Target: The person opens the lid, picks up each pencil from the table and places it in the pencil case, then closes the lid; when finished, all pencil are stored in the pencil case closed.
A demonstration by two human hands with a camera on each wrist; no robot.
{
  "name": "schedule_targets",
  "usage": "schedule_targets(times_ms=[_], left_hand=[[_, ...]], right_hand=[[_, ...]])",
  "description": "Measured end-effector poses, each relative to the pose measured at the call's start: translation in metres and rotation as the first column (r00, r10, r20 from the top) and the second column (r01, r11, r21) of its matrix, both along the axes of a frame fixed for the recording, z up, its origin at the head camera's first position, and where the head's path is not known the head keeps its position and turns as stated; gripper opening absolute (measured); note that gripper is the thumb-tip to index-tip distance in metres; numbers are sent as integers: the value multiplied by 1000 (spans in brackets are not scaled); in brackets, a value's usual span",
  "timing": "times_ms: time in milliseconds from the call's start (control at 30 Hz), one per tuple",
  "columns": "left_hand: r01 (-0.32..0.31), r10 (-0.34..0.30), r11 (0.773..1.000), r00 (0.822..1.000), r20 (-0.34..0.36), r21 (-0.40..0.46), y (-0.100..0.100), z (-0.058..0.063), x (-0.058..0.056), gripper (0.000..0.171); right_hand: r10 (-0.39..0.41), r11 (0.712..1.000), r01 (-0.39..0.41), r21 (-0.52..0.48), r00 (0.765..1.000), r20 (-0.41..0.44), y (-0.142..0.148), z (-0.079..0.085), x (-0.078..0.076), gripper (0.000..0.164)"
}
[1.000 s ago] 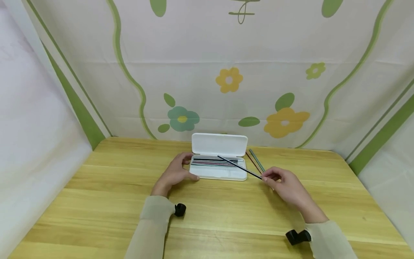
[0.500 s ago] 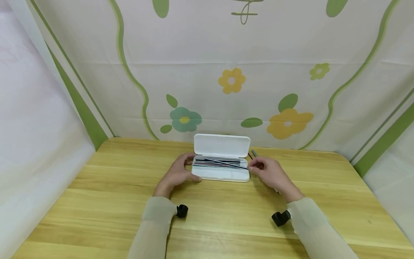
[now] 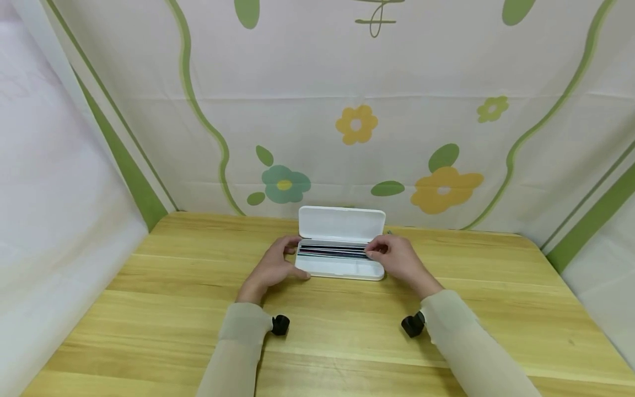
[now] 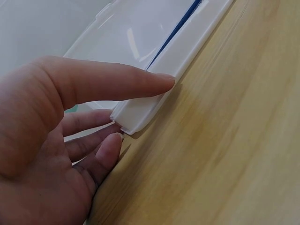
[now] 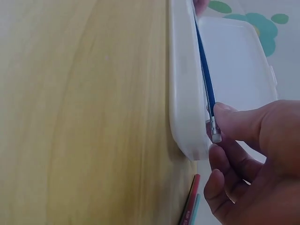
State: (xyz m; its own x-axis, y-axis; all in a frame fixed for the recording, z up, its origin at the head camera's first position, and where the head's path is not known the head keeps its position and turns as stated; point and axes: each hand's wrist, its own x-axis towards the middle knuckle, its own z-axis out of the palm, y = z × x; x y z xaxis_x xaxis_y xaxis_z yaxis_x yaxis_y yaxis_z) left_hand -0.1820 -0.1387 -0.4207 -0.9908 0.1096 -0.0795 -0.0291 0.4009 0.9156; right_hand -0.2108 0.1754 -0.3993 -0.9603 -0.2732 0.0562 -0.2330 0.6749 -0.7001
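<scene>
A white pencil case (image 3: 339, 270) lies on the wooden table, its lid (image 3: 341, 222) raised at the back. Several pencils (image 3: 327, 250) lie lengthwise inside. My left hand (image 3: 273, 266) holds the case's left end, thumb along the front wall and fingers at the corner. Over the right end, my right hand (image 3: 399, 262) pinches a dark blue pencil (image 5: 205, 72) between thumb and fingers, near its metal band and white eraser. In the right wrist view this pencil slants along the case's inside, and the fingers partly hide its eraser end.
Past the case's right end, a red pencil (image 5: 190, 200) and a teal pencil (image 5: 196, 210) lie on the table (image 3: 337, 342); the right hand mostly covers them in the head view. A flower-patterned cloth (image 3: 317, 138) hangs behind the table's back edge.
My right hand has moved left, from beside the case to over its right end, bringing the pencil down in line with those inside. The left hand has stayed at the case's left end.
</scene>
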Motion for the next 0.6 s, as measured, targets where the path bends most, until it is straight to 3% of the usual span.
schedule_targets(times_ms=[600], left_hand=[[-8,9,1000,1000,10,-14,0,0,-1,93]], right_hand=[[-24,999,25,33,999,-24,-2,-1,3,10]])
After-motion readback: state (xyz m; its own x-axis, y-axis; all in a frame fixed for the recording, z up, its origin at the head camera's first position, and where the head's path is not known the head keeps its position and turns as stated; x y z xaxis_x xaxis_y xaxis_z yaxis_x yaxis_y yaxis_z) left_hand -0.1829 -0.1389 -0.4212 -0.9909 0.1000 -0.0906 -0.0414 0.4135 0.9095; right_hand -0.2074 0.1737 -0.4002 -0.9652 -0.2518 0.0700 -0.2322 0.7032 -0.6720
